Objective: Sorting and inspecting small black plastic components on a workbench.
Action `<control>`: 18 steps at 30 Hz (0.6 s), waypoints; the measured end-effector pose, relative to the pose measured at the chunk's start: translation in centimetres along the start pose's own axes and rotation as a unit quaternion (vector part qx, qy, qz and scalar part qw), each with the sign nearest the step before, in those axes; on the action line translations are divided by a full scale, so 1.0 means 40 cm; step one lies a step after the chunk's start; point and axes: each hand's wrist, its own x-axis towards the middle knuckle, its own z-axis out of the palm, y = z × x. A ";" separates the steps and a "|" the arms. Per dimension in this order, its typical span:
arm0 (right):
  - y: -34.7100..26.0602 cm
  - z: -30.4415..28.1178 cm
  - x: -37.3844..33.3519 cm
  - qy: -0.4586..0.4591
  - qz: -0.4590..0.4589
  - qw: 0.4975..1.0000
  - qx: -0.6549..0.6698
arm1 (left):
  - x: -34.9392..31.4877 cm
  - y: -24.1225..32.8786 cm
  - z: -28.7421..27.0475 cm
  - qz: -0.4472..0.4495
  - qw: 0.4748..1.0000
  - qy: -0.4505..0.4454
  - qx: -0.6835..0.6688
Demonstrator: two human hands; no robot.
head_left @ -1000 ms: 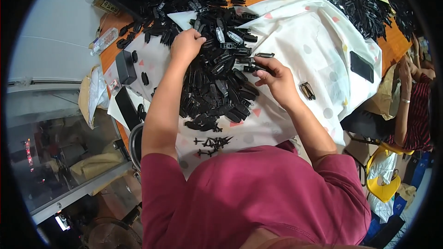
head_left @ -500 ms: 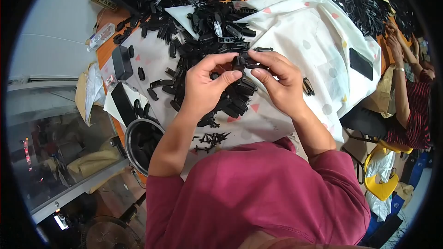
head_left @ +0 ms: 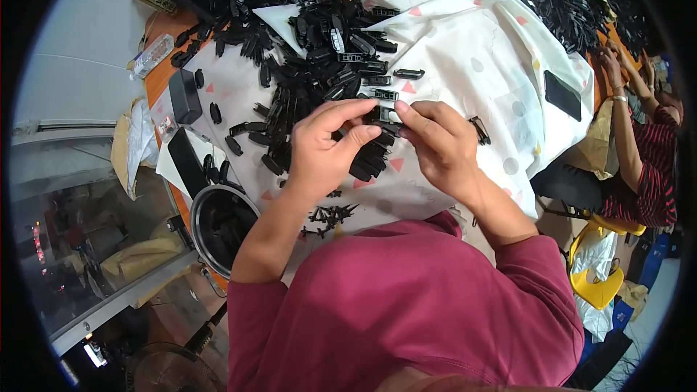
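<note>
Between my two hands is a small black plastic part (head_left: 385, 114), with a pale shine on its upper side. My left hand (head_left: 324, 151) pinches its left end between thumb and forefinger. On the other end, the thumb and fingers of my right hand (head_left: 444, 144) are closed. The part's exact kind cannot be made out. Just beyond and below my hands lies a heap of similar black plastic parts (head_left: 279, 112), spread over a white patterned cloth (head_left: 450, 51). Small spiky black pieces (head_left: 330, 218) lie on the cloth near my left forearm.
A metal pot (head_left: 254, 210) with dark contents stands at the left table edge, near a black box (head_left: 184, 96) and a clear bottle (head_left: 154, 56). A phone (head_left: 563, 96) lies on the cloth at right. Another person's arm (head_left: 626, 123) reaches to a far-right heap.
My hands have come slightly nearer with the black part, which is turned so a paler face shows. My right fingers are more curled. The whole view has shifted a little.
</note>
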 end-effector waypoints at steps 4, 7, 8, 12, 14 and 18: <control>-0.012 0.045 -0.032 0.054 0.036 0.997 0.027 | -0.021 -0.003 0.077 -0.130 0.949 0.055 -0.283; -0.022 0.048 -0.039 -0.011 0.206 0.963 0.174 | -0.030 -0.032 0.079 -0.204 0.927 0.088 -0.303; -0.018 0.054 -0.052 -0.037 0.350 0.896 0.270 | -0.041 -0.046 0.076 -0.208 0.936 0.083 -0.270; -0.016 0.047 -0.049 -0.090 0.470 0.802 0.358 | -0.056 -0.062 0.068 -0.231 0.921 0.067 -0.305; 0.010 0.057 -0.039 -0.110 0.466 0.805 0.350 | -0.045 -0.092 0.065 -0.220 0.920 0.077 -0.314; 0.186 0.077 -0.023 -0.087 0.199 0.975 -0.039 | 0.043 -0.125 0.045 -0.210 0.935 0.132 -0.254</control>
